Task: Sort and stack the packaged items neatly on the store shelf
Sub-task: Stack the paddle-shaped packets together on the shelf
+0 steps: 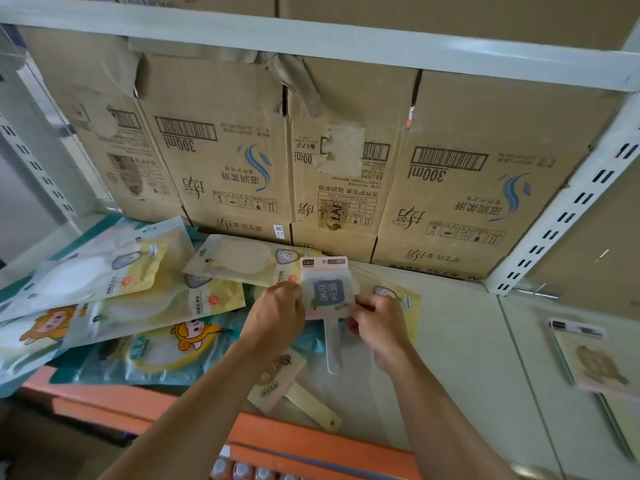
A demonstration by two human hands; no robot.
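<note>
Hands both on one item: my left hand (277, 311) pinches the left edge of the pink-carded pack (327, 292), my right hand (379, 325) pinches the right edge, fingers curled on both sides. Pack is mid-frame over the shelf (467, 358), card top pointing to 12 o'clock, blue-grey label panel facing up, white handle (333, 348) sticking out toward 6 o'clock between my wrists. Cannot tell if it touches the shelf or is lifted off it.

From the pack, 9 to 10 o'clock: yellow pouches (114, 268) lying flat and overlapping, a loose fan, not squared. One more, the back pouch (242, 259), at 11 o'clock, its right end behind the pack's card. Another, the right pouch (398, 296), peeks out at 3 o'clock, partly under my right hand. At 8 o'clock: teal pouches (162, 355) with an orange cartoon figure, partly under the yellow ones, near the shelf front. At 7 o'clock, between my forearms: second carded pack (277, 379), partly hidden by the left forearm, its yellow handle (311, 407) angled to 5 o'clock, end near the orange front edge (311, 441). Far off at 4 o'clock: blurred pack (595, 365), pink and cream, flat on the shelf, well apart from the rest.

At 12 o'clock: row of cardboard boxes (235, 161) along the shelf back, print upside down, "300ml" readable, tape torn at the top. White beam (311, 46) above them; slotted upright (561, 220) at 2 o'clock.
</note>
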